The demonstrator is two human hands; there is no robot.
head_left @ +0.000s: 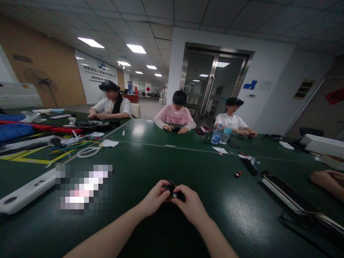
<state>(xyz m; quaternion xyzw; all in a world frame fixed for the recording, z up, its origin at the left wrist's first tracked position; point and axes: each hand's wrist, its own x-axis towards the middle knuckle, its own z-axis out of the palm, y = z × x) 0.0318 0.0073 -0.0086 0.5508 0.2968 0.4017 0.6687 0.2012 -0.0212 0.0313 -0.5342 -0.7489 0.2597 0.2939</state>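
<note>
Over the near middle of the green table (150, 157), my left hand (156, 199) and my right hand (189, 204) come together around a small black object (179, 195). Thumb and fingers of each hand pinch it from either side. A light, silvery spot shows at its centre, and a thin dark piece sticks up from the top. Its exact kind is too small and too covered by fingers to make out.
A white power bank-like bar (29, 190) lies at left, near cables and blue trays (16, 132). At right are a phone (290, 191), two water bottles (225, 134) and a small black-and-red piece (237, 175). Three people sit across; another person's hand (328, 181) is at far right.
</note>
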